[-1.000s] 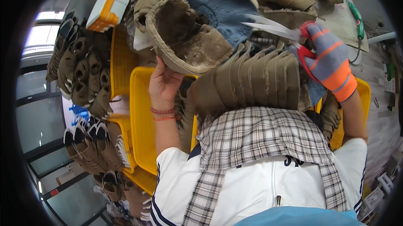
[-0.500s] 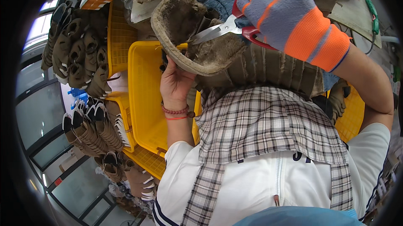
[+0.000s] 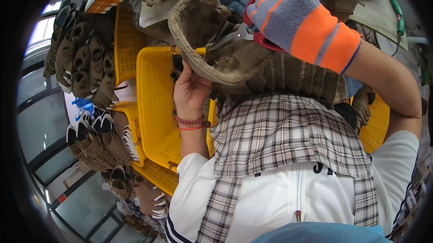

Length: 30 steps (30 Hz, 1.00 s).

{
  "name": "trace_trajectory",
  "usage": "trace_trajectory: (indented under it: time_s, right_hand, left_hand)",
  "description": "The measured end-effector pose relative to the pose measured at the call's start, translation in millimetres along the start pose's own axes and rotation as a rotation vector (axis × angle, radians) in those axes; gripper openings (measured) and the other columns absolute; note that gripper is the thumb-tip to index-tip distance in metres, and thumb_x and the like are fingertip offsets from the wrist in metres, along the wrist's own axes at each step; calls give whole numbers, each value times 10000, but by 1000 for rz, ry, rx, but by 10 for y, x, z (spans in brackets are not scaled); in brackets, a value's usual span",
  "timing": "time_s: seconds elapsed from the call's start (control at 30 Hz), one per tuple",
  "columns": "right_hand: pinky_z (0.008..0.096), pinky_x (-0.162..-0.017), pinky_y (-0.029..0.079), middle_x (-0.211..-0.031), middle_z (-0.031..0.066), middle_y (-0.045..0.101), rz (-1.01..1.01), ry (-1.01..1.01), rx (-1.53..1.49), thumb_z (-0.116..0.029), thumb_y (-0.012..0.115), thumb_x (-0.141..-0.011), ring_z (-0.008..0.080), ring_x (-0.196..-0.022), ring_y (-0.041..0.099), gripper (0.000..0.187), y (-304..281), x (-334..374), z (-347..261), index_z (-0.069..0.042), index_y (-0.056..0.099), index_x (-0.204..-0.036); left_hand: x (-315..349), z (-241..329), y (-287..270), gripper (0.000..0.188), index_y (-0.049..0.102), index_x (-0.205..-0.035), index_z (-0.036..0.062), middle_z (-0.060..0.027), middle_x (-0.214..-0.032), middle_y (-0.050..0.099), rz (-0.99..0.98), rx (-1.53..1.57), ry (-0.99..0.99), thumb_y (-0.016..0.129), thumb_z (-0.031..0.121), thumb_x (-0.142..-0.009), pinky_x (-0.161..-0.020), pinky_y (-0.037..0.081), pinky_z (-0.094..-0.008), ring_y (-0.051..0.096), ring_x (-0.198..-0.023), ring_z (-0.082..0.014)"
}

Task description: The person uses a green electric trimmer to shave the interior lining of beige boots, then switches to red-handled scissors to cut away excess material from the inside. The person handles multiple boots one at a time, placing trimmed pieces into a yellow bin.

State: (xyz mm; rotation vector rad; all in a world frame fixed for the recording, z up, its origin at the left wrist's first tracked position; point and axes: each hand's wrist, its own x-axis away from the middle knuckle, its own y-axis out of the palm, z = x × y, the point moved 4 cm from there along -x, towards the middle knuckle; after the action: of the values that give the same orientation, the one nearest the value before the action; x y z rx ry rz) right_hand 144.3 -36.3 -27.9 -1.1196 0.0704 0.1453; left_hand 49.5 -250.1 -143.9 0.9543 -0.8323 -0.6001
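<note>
My left hand (image 3: 191, 90) is bare, with a bead bracelet at the wrist, and grips the underside of a brown fleece-lined shoe upper (image 3: 212, 40) held up in front of me. My right hand (image 3: 297, 22) wears a grey and orange work glove and is closed on red-handled scissors (image 3: 246, 33). The scissor blades reach into the fleece lining at the upper's opening. A stack of folded brown uppers (image 3: 293, 74) rests on my plaid apron just below the held one.
A yellow plastic crate (image 3: 155, 107) stands to my left, with another yellow crate (image 3: 376, 121) at the right. Rows of brown shoe uppers (image 3: 85, 62) and more uppers (image 3: 97, 141) lie stacked at the left. More shoe parts pile up at the top. Glass windows run along the far left.
The gloved right hand came from the right with the scissors and brought the blades into the upper's lining. The left hand keeps holding the upper, which now sits closer and higher.
</note>
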Motion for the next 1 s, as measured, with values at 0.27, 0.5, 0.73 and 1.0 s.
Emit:
trace_trajectory:
  time_s: [0.27,0.5,0.73,1.0]
  right_hand:
    - [317,-726,507,-942,102,617,174,98,-424,-170,714,-743,228,-826,621,375,-193,409,592,-39,570,-1063]
    - [217,-719,476,-914,17,577,355,490,-1512,-55,701,-785,52,-848,528,439,-257,821,515,18,509,-1173]
    - [297,-730,491,-994,116,627,581,581,-681,-94,692,-771,130,-884,594,278,-520,1896,1039,-12,617,-1026]
    - [299,-706,471,-861,111,635,161,853,-1299,-168,688,-773,177,-807,594,369,445,2555,428,16,558,-1065]
  left_hand:
    - [37,4,-14,290,555,-1173,63,-74,-1185,583,-65,-12,-21,551,162,-901,-993,395,-402,534,-1116,-211]
    - [-471,-559,1290,352,482,-1257,51,-89,-1209,562,-319,-417,-23,524,134,-918,-955,426,-372,545,-1102,-200]
    - [-624,-1501,2238,311,507,-1140,-4,-124,-1084,594,-746,-1156,158,575,174,-894,-831,452,-287,578,-955,-199]
    - [-804,-1890,1687,218,549,-787,45,-197,-1372,343,-1423,-1622,169,730,34,-665,-1007,354,-392,369,-1250,-369]
